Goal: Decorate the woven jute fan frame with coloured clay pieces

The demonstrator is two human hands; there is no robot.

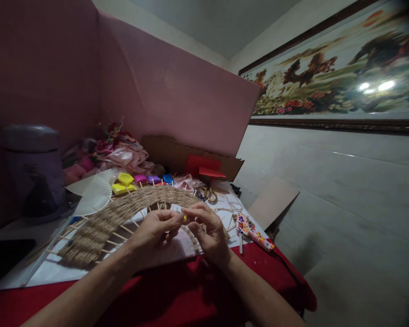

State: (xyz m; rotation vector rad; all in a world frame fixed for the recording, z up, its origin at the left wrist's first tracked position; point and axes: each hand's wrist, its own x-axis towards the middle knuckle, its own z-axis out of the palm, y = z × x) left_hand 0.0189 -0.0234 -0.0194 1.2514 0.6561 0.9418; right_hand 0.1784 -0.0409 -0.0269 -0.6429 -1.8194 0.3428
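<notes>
A small yellow piece (pixel 185 219), perhaps modelling clay, sits between my fingertips in front of my chest. My left hand (pixel 157 229) pinches it from the left with thumb and forefinger. From the right, the curved fingers and thumb of my right hand (pixel 207 230) close on the same piece. Just behind and left of my hands lies an arched strip of woven brown cord (pixel 112 220), with thin wooden sticks poking out along both edges. Its right end is partly hidden by my right hand. Yellow packets (pixel 124 181) lie beyond the arch.
A flower-patterned glue gun (pixel 254 231) rests at the table's right edge. A pleated white paper fan shape (pixel 95 195) lies left, near a lidded container (pixel 32 172). Pink fabric (pixel 124 152), a cardboard piece (pixel 167 152) and red paper (pixel 204 165) sit behind. Red cloth (pixel 177 295) covers the front.
</notes>
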